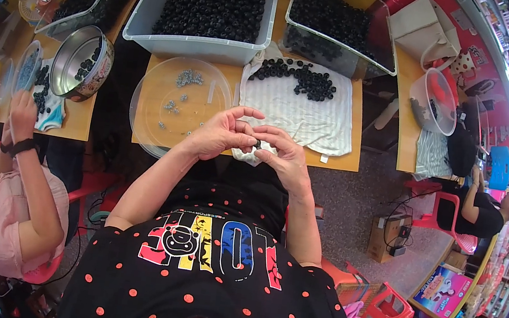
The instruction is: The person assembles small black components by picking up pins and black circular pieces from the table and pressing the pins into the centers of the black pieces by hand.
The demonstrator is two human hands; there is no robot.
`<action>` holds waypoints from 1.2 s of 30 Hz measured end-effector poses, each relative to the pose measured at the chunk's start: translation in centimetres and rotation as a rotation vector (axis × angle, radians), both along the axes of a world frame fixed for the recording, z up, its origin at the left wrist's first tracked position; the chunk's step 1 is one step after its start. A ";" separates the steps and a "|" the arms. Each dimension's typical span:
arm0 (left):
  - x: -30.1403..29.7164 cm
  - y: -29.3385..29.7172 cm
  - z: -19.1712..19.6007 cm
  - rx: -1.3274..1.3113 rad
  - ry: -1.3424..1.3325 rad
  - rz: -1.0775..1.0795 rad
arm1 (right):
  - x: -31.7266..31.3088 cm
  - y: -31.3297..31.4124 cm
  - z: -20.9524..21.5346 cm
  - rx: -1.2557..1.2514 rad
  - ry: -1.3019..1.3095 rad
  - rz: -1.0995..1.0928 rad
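Observation:
My left hand (222, 138) and my right hand (283, 158) meet over the table's front edge. Their fingertips are closed round a small black round piece (257, 144), mostly covered by the fingers. Beneath and behind my right hand spreads a white cloth (310, 124), bearing a loose pile of similar black round pieces (317, 85) toward its far side. To the left, a clear round shallow tray (148, 84) holds small grey parts (189, 78) in scattered clusters. My left wrist is near that tray's right edge.
A large translucent bin (198, 50) full of black pieces stands behind; another bin (338, 60) is right of it. At left, a person in pink (22, 212) works beside a round tin (63, 73). Another person (488, 212) sits far right. Red stools (390, 312) stand lower right.

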State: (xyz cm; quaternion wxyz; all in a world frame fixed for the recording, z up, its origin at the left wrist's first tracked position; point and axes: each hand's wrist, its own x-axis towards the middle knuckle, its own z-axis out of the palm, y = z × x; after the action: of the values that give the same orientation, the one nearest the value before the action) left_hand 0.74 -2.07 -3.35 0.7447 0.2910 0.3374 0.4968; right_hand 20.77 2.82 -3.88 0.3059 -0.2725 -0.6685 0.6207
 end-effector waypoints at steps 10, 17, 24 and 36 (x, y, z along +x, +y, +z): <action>0.0 -0.8 -0.8 -0.093 -0.039 -0.020 | -0.9 -1.9 0.0 0.175 -0.037 -0.131; -0.2 0.0 0.1 -0.072 -0.006 -0.016 | -1.0 -0.3 -0.9 0.030 0.035 -0.103; -6.1 5.5 7.1 0.363 0.915 0.557 | -3.9 7.4 -0.5 0.231 -0.283 -0.263; -5.0 3.8 4.8 0.665 1.154 0.829 | -7.8 10.1 -5.2 0.961 -0.448 -0.426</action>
State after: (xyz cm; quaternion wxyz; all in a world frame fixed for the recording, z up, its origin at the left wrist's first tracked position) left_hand -4.24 1.72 1.42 0.0793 0.5611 0.5858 0.5794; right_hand 13.01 12.91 -9.04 0.3645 -0.3566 -0.8545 0.0988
